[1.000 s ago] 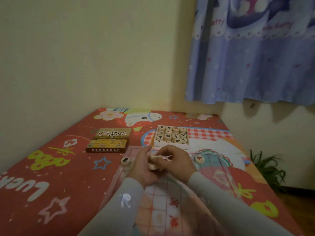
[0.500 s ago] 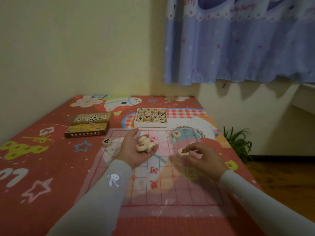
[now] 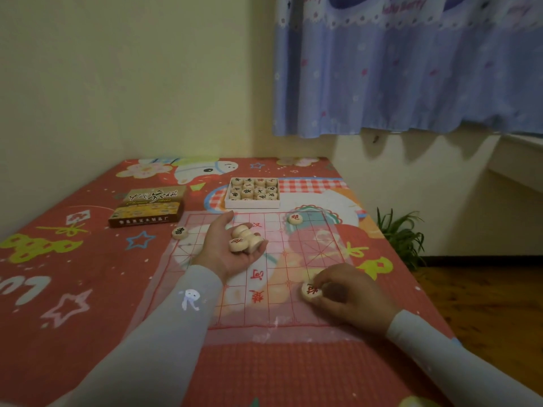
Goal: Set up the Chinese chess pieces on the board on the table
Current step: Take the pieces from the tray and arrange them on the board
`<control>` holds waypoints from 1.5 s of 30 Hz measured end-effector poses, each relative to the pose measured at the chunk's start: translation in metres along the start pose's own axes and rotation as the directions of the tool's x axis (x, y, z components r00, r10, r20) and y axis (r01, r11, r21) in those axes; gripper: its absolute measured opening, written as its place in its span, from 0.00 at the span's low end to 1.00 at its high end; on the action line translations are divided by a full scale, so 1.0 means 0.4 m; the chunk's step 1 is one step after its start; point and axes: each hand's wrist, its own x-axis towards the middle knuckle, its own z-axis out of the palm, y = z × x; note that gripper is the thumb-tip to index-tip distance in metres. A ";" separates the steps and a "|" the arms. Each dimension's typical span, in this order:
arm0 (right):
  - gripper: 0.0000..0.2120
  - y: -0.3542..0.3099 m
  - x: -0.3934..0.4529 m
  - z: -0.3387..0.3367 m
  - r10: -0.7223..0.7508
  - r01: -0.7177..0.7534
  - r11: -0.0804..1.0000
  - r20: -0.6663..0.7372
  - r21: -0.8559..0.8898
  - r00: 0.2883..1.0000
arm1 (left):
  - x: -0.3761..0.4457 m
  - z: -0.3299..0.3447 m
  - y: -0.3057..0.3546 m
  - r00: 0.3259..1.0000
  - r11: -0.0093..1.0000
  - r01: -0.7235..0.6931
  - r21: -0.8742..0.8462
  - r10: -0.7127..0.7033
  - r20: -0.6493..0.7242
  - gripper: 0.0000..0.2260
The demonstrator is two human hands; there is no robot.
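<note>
A thin translucent chess board sheet (image 3: pixel 282 306) with red grid lines lies on the red patterned table cover. My left hand (image 3: pixel 226 251) is palm up over the board's left half, cupping several wooden pieces (image 3: pixel 244 239). My right hand (image 3: pixel 346 298) pinches one red-marked piece (image 3: pixel 311 291) at the board's near right part. One red-marked piece (image 3: pixel 295 218) sits on the board's far right area. A black-marked piece (image 3: pixel 180 232) lies just off the board's far left corner. A white tray (image 3: pixel 252 204) behind the board holds several more pieces.
The yellow-brown box lid (image 3: pixel 148 207) lies left of the tray. The table (image 3: pixel 58 289) runs along a wall on the left. Its right edge drops to a wooden floor with a green plant (image 3: pixel 402 236). A blue curtain (image 3: pixel 411 69) hangs behind.
My hands have separated. The right hand has carried one piece from the left hand's pile toward the near right of the board. The left hand has stayed palm up with its pieces.
</note>
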 end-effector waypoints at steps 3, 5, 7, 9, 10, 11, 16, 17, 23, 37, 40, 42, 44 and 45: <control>0.12 0.007 -0.002 0.004 0.002 -0.001 1.000 0.055 -0.014 0.999 | -0.009 0.010 -0.004 1.000 1.000 0.001 0.006 -0.001 -0.001 0.20; 0.13 0.010 0.001 0.005 0.014 -0.014 1.000 0.040 0.014 0.999 | -0.011 0.012 -0.007 1.000 1.000 0.006 0.008 -0.006 -0.001 0.20; 0.14 0.012 0.014 0.004 0.023 -0.023 0.999 0.005 0.045 1.000 | -0.010 0.014 -0.011 1.000 1.000 0.006 0.010 -0.006 -0.002 0.19; 0.14 0.010 0.028 -0.002 0.036 -0.035 0.998 -0.005 0.052 0.999 | -0.007 0.016 -0.015 1.000 1.000 0.012 0.015 -0.012 -0.002 0.19; 0.13 0.009 0.033 -0.003 0.033 -0.034 0.998 0.012 0.048 0.999 | -0.005 0.016 -0.016 1.000 1.000 0.017 0.016 -0.017 -0.002 0.19; 0.12 0.007 0.035 -0.002 0.022 -0.024 0.999 0.043 0.041 0.999 | -0.003 0.015 -0.017 1.000 1.000 0.020 0.015 -0.020 -0.003 0.19; 0.10 0.012 0.023 0.007 -0.033 0.028 0.998 0.098 0.051 0.995 | 0.005 0.010 -0.017 1.000 1.000 0.026 0.009 -0.026 -0.012 0.20; 0.10 0.014 0.022 0.007 -0.032 0.027 0.998 0.093 0.060 0.995 | 0.008 0.008 -0.018 1.000 1.000 0.027 0.007 -0.027 -0.014 0.19; 0.10 0.020 0.017 0.004 -0.054 0.048 0.997 0.086 0.066 0.995 | 0.018 0.008 -0.029 0.999 0.999 0.033 0.035 -0.032 -0.016 0.19; 0.11 0.007 0.050 0.004 0.068 -0.048 0.975 -0.087 0.215 0.994 | 0.034 0.005 -0.040 0.999 0.998 0.047 0.048 -0.047 -0.005 0.20; 0.03 -0.014 0.105 0.004 0.076 -0.035 0.967 -0.154 0.254 0.985 | 0.036 0.008 -0.043 0.998 0.997 0.055 0.047 -0.055 0.006 0.20; 0.04 -0.036 0.144 0.008 0.031 0.010 0.971 -0.170 0.237 0.985 | 0.036 0.013 -0.042 0.998 0.997 0.056 0.049 -0.057 0.010 0.20; 0.06 -0.058 0.185 0.019 -0.017 0.057 0.976 -0.190 0.208 0.982 | 0.037 0.014 -0.040 0.999 0.997 0.050 0.057 -0.051 0.006 0.21; 0.07 -0.070 0.203 0.025 -0.040 0.077 0.979 -0.193 0.188 0.980 | 0.037 0.014 -0.039 0.999 0.996 0.046 0.072 -0.047 0.006 0.21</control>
